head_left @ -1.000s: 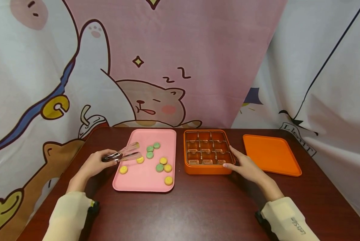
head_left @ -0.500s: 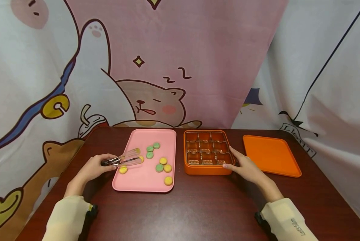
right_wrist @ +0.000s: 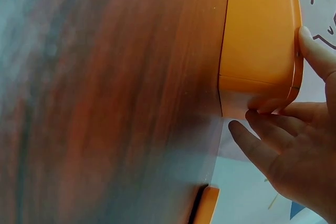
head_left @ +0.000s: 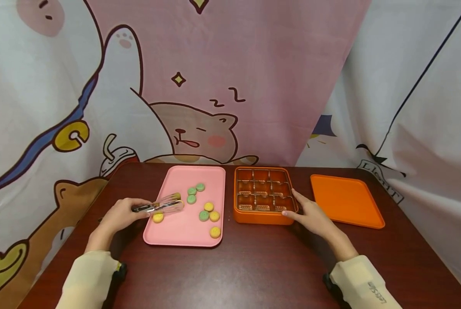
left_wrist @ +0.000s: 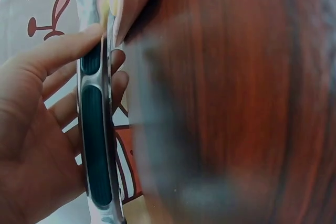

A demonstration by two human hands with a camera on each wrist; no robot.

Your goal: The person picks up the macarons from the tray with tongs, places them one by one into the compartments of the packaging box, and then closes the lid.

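Observation:
My left hand [head_left: 122, 216] holds metal tongs [left_wrist: 94, 140] with dark grip inserts and clear tips, thumb and fingers on either side of the handle. The tongs' tips lie over the left part of a pink tray [head_left: 184, 236], around a yellow macaron mostly hidden behind them. Several yellow and green macarons lie on the tray, among them a green macaron [head_left: 204, 216] and a yellow macaron [head_left: 215, 232]. My right hand [head_left: 311, 216] grips the near right corner of an orange box [right_wrist: 257, 35], thumb on the front and fingertips along the side. Clear compartments divide its inside.
A flat orange lid [head_left: 348, 201] lies on the dark wooden table [head_left: 230, 274], right of the box. Behind the table hangs a cartoon-printed curtain [head_left: 269, 86]. The tray and box stand side by side with a narrow gap.
The tongs have come down toward the front of the tray and their tips have drawn closer together around the yellow macaron. The box has shifted slightly left with the right hand on it.

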